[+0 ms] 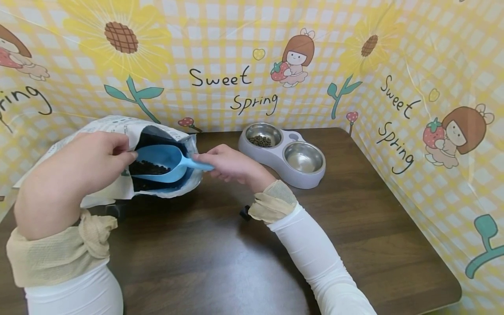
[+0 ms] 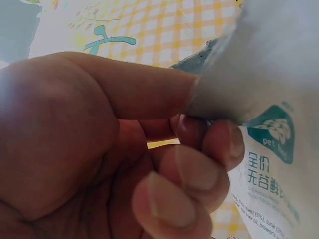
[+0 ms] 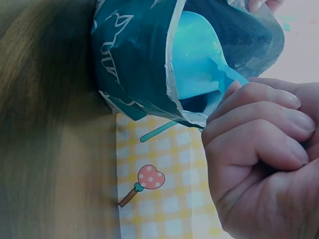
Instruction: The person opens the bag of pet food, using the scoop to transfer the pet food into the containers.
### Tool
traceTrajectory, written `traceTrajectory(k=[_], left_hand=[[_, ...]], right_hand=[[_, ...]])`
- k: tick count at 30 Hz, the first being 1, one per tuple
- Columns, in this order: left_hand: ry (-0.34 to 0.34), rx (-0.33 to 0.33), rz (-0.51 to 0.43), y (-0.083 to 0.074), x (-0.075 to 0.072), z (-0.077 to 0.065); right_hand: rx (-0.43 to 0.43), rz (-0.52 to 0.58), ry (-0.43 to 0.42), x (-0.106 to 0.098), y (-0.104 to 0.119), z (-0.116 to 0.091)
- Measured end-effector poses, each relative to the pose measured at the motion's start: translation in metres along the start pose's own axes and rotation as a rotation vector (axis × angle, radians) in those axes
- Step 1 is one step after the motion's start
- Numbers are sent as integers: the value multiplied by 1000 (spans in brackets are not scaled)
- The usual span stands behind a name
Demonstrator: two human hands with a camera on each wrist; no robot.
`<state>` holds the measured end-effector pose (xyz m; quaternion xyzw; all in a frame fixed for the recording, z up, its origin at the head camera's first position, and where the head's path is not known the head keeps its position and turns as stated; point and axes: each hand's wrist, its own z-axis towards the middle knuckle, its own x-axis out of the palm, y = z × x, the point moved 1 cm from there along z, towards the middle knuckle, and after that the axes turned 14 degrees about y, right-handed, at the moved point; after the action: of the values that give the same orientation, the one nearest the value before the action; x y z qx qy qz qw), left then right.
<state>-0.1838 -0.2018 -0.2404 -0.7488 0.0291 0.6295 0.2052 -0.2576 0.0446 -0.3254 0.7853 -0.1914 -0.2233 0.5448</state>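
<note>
A white pet food bag (image 1: 106,125) lies tilted on the table with its mouth toward the right. My left hand (image 1: 75,168) pinches the edge of that mouth; in the left wrist view the thumb and index finger (image 2: 149,89) close on the bag's wall. A blue scoop (image 1: 171,176) is inside the mouth, with dark kibble (image 1: 148,167) in its bowl. The fingers of my right hand (image 1: 232,164) curl round the scoop's handle, just outside the bag. In the right wrist view the scoop's far end is hidden in the bag.
Right of the bag, a pale double feeder (image 1: 271,154) stands near the table's back edge. Its left steel bowl holds some kibble (image 1: 260,141). A small black object (image 1: 245,213) lies on the brown table (image 1: 220,262) by the right wrist. A yellow checked cloth (image 1: 220,39) hangs behind.
</note>
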Motion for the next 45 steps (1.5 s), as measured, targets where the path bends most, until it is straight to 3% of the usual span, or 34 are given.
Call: traceTrajectory(k=[18, 27, 45], left_hand=[[-49, -7, 13, -1, -1, -2], [-48, -18, 8, -1, -2, -3], [-97, -21, 8, -1, -5, -4]], right_hand=[[18, -53, 52, -17, 7, -21], [-24, -77, 56, -31, 9, -37], [-79, 51, 134, -67, 1, -66]])
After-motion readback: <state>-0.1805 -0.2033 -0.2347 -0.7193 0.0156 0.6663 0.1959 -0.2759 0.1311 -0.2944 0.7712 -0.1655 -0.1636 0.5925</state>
